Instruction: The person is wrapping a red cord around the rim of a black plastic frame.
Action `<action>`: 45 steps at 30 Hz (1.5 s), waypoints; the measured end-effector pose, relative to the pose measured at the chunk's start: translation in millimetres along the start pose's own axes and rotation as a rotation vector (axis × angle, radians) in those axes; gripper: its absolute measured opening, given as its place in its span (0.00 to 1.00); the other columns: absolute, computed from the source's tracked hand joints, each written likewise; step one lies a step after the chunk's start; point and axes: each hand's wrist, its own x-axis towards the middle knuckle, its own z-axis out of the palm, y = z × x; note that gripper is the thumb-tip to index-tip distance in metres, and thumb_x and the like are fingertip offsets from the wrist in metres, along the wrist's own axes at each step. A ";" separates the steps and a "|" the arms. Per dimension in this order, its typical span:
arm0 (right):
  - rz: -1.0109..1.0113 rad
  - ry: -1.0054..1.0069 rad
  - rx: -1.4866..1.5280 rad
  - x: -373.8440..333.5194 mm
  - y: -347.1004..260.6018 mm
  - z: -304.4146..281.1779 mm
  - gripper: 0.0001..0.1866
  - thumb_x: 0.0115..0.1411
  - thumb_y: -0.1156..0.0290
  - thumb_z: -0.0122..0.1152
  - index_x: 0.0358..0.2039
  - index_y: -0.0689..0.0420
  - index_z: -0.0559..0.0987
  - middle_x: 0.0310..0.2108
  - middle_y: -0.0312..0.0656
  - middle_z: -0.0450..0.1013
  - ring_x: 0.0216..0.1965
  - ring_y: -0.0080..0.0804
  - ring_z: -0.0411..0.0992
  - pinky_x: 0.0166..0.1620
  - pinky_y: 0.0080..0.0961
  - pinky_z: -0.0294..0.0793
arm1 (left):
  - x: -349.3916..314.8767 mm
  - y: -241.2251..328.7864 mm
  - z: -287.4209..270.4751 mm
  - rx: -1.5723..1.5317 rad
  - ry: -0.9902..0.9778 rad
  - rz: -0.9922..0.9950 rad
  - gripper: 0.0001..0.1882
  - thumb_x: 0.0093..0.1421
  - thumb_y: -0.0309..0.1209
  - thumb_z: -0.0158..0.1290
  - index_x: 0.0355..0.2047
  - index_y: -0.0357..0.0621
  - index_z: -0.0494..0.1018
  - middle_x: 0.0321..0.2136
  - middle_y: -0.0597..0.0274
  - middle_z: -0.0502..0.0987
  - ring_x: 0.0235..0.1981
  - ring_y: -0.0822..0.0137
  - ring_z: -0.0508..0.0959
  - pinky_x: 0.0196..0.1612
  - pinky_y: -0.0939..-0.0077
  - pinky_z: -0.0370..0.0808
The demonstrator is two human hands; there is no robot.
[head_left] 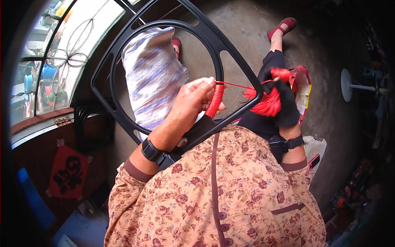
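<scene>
A black frame (238,48) with a round inner ring (212,49) lies across my lap. Tight coils of red cord (214,101) are wound around a short stretch of the ring's right side. Thumb and fingers of my left hand (188,103) pinch the ring at the upper end of these coils. From there a taut red strand (233,85) runs right, to my right hand (286,105), which wears a black glove. That hand is closed around a loose bundle of red cord (268,103); its fingertips are partly hidden by the cord.
A white cloth with blue stripes (152,78) covers my left leg beneath the frame. Beside my right leg is a red and yellow bag (303,92). A white round-based stand (347,85) is farther right, and a barred window (61,53) is at the left.
</scene>
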 end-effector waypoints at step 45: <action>-0.629 -0.225 -1.382 -16.3 16.1 -4.2 0.24 0.47 0.77 0.63 0.46 0.47 0.75 0.29 0.36 0.72 0.28 0.33 0.66 0.31 0.23 0.66 | 1.7 -5.2 -1.8 0.168 -0.001 0.154 0.07 0.59 0.30 0.54 0.33 0.39 0.72 0.24 0.61 0.77 0.23 0.75 0.76 0.27 0.84 0.72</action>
